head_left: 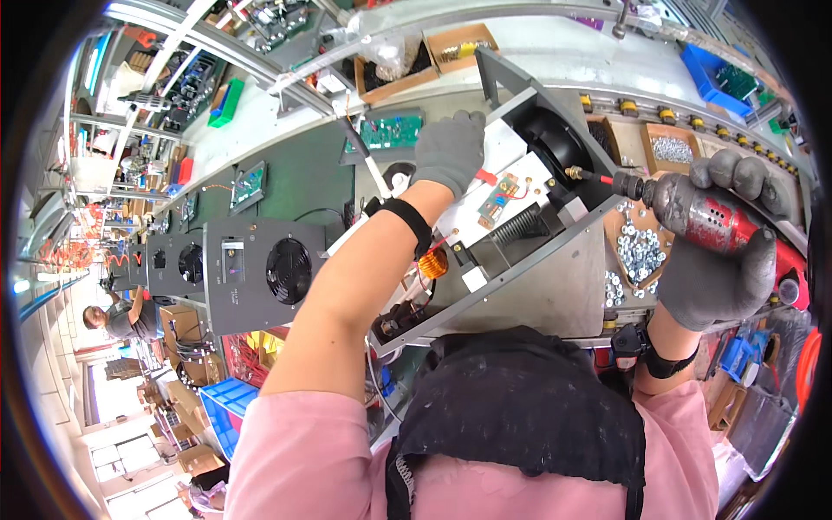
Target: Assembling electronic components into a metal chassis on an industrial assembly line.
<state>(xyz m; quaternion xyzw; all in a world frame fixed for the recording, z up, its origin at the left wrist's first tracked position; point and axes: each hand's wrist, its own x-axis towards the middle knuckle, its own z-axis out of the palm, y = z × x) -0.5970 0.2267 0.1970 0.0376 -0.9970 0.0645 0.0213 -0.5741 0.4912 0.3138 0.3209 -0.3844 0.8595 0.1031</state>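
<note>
My right hand (712, 282), in a grey glove, grips a red and black power driver (706, 212). Its bit points left, and a small brass-coloured piece (574, 172) is at the tip, over the open grey metal housing (511, 290). The housing holds a black round fan (555, 139), white panels, a small circuit board (500, 201) and an orange coil (432, 263). My left hand (451, 154), gloved too, is at the housing's far left side beside a white panel. Its fingers are curled, and whatever they hold is hidden.
Loose nuts fill a cardboard tray (640, 251) right of the housing; a box of screws (672, 147) stands behind it. A green circuit board (390, 133) lies at the back. More grey housings with fans (289, 270) line the left. Another person (134, 314) is far left.
</note>
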